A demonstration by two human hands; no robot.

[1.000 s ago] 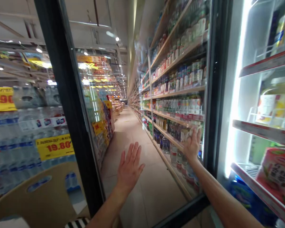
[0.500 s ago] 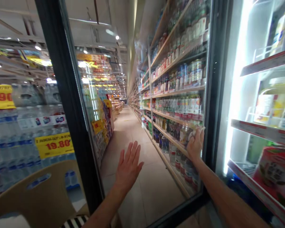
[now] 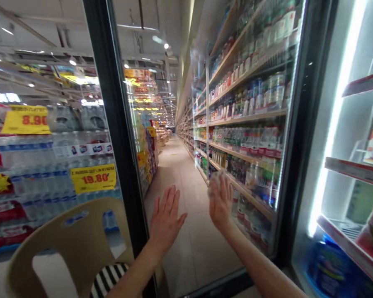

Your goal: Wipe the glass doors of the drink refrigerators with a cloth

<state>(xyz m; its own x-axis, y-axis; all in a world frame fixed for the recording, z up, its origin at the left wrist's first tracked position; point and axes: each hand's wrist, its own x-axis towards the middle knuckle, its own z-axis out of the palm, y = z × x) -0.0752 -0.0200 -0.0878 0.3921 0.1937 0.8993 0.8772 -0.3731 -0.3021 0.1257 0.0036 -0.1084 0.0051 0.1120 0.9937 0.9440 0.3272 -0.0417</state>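
An open fridge door with a black frame (image 3: pixel 112 124) and a glass pane (image 3: pixel 180 82) stands in front of me. My left hand (image 3: pixel 168 217) lies flat on the glass with its fingers spread, holding nothing. To its right, my right hand (image 3: pixel 220 203) presses a small pale cloth (image 3: pixel 214 179) against the glass under its fingertips; the cloth is blurred. The two hands are about a hand's width apart in the lower middle of the pane.
A beige plastic chair (image 3: pixel 81 231) with a striped item (image 3: pixel 108 277) on it stands at the lower left. Water packs with yellow price tags (image 3: pixel 93 178) fill the left. Lit fridge shelves (image 3: pixel 357 169) are at the right. Drink shelves (image 3: pixel 245 120) show through the glass.
My right hand has slid left across the glass with the cloth, from the door's right edge to the middle. My left hand has stayed flat in place. The view has shifted slightly.
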